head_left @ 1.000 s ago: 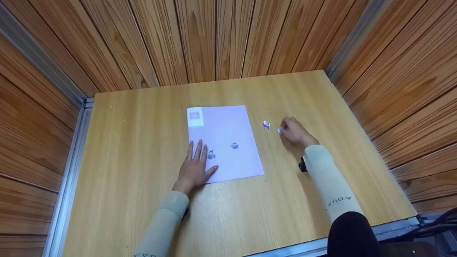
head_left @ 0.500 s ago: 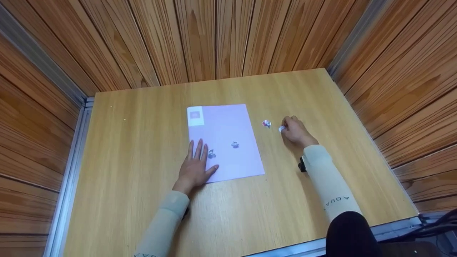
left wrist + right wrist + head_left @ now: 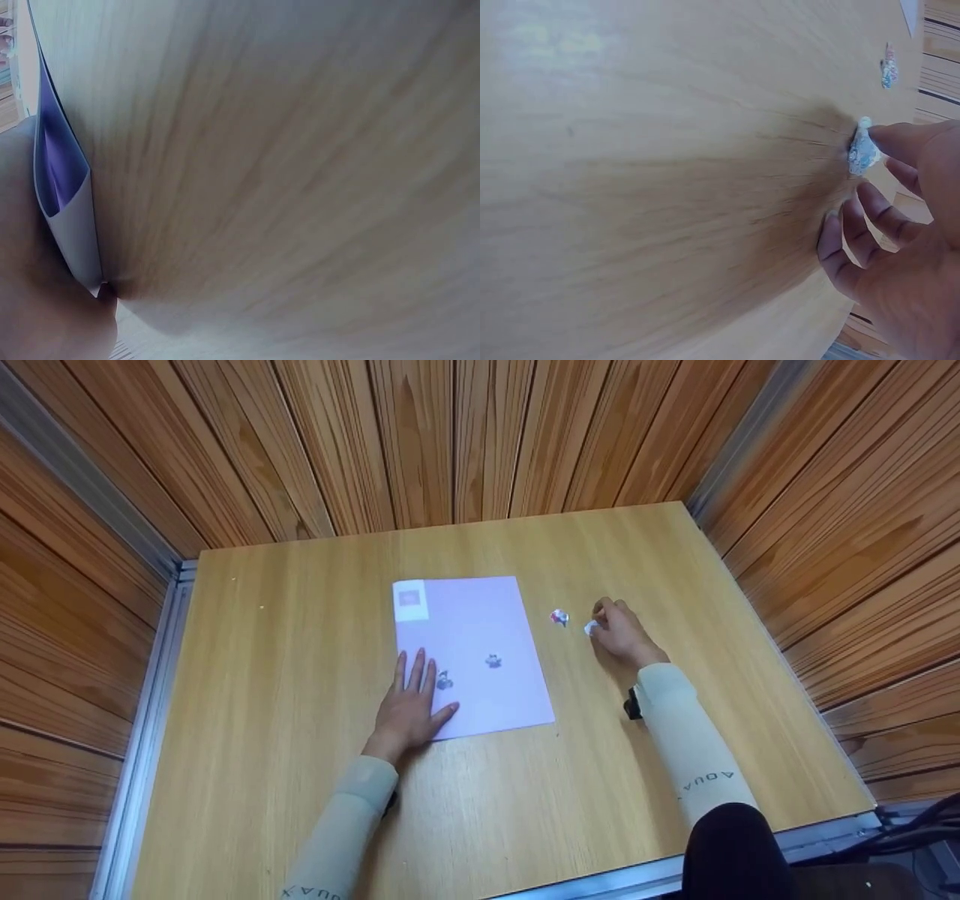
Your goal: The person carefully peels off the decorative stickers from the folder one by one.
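Head view: left hand (image 3: 409,709) is lying flat, fingers straight, pressing the purple sheet (image 3: 480,622) on the table (image 3: 300,607); two small cutouts (image 3: 493,661) are sitting on it.

Right wrist view: right hand (image 3: 900,247) is pinching a small paper scrap (image 3: 862,152) at the tabletop; another scrap (image 3: 889,71) is lying nearby.

Head view overhead, wrist views skimming table (image 3: 300,607) — close
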Tool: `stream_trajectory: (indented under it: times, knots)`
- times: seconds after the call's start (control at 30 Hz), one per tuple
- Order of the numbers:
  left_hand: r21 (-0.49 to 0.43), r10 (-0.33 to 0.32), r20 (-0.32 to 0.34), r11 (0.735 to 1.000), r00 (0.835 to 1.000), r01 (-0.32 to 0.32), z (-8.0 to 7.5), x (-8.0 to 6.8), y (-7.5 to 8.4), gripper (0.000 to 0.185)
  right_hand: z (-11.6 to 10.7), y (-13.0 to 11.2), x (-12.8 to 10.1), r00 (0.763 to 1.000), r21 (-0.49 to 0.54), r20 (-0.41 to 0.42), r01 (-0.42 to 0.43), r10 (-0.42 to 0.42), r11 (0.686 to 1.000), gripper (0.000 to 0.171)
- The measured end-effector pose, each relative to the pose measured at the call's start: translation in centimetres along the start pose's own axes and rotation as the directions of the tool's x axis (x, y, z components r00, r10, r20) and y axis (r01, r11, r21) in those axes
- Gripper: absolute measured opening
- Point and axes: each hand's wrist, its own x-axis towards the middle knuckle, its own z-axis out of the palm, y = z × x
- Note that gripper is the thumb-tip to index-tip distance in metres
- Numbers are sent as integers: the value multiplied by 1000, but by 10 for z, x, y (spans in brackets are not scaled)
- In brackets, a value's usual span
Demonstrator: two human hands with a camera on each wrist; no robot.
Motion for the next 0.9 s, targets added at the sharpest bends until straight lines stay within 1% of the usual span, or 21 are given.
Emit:
stream_trajectory:
  times: [0.1,0.23,0.37,0.43,0.6,0.77,0.87,0.9]
  knots:
    - [16,-8,12,1000,1000,8,1,1,0,93,-3,-3,0,1000,20,0,11,-11,1000,40]
    - [43,0,16,999,1000,-1,1,2,-1,93,-6,-10,-1,1000,-5,2,19,-19,1000,44]
    - [45,1,32,999,999,-2,1,3,-2,94,-7,-18,-3,999,-25,-19,29,-30,999,45]
    - [36,-1,26,999,1000,0,-1,2,-1,94,-7,-25,-5,999,-28,-29,38,-39,999,45]
    - [24,-2,-2,1000,1000,2,-3,-1,1,93,1,-41,-5,996,-35,-40,77,-78,996,43]
    - [26,-3,21,1000,1000,2,-1,1,0,94,15,-54,-5,992,-32,-10,125,-126,992,41]
    - [27,-10,44,1000,999,8,-1,2,0,94,24,-62,-5,987,-45,21,158,-157,986,41]
    - [20,-8,40,1000,999,7,-2,2,1,94,27,-65,-5,986,-53,29,167,-166,985,41]
